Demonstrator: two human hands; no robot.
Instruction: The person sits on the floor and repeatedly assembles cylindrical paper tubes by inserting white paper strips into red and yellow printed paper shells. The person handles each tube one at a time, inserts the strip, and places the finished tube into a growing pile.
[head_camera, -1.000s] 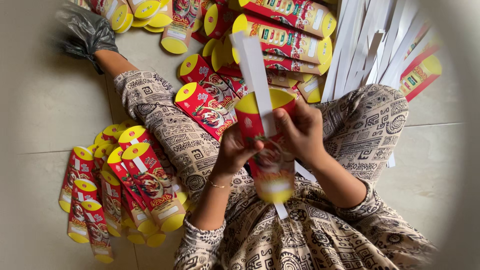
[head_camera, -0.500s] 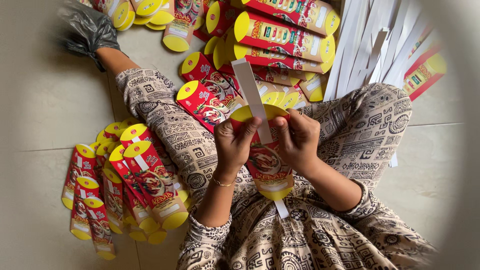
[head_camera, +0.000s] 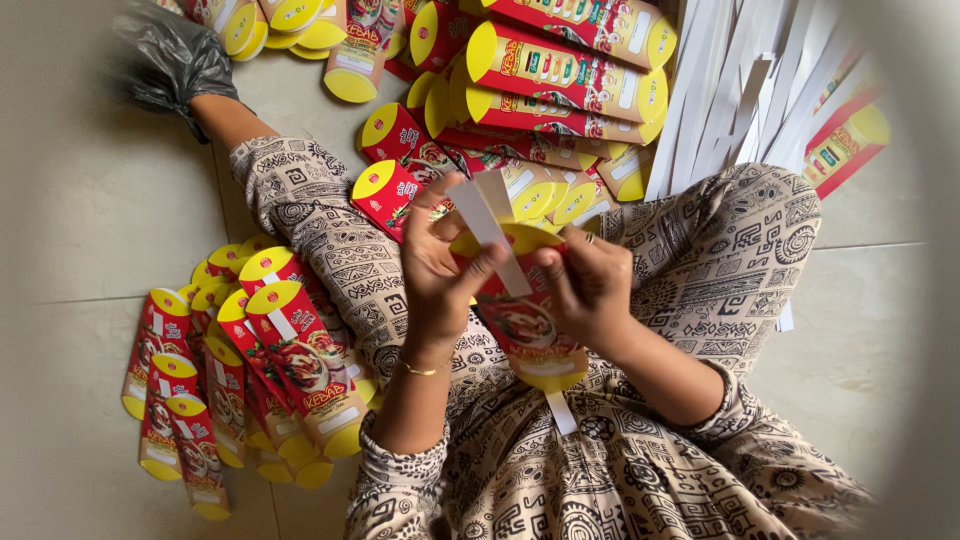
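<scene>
Red and yellow printed card makes up the flat food sleeve (head_camera: 525, 325) that the person holds over the lap, between both hands. The left hand (head_camera: 440, 270) pinches the sleeve's yellow rounded top, thumb pressed across the white paper strip (head_camera: 490, 235) that runs down the sleeve's middle and pokes out below its lower end. The right hand (head_camera: 590, 285) has its fingers closed on the sleeve's right edge. To do this well, the strip probably wants to be kept straight along the centre line while the thumb presses it flat. A stack of like sleeves (head_camera: 270, 370) lies on the tiled floor (head_camera: 90, 200) at the left, loose white strips (head_camera: 745, 90) at upper right.
</scene>
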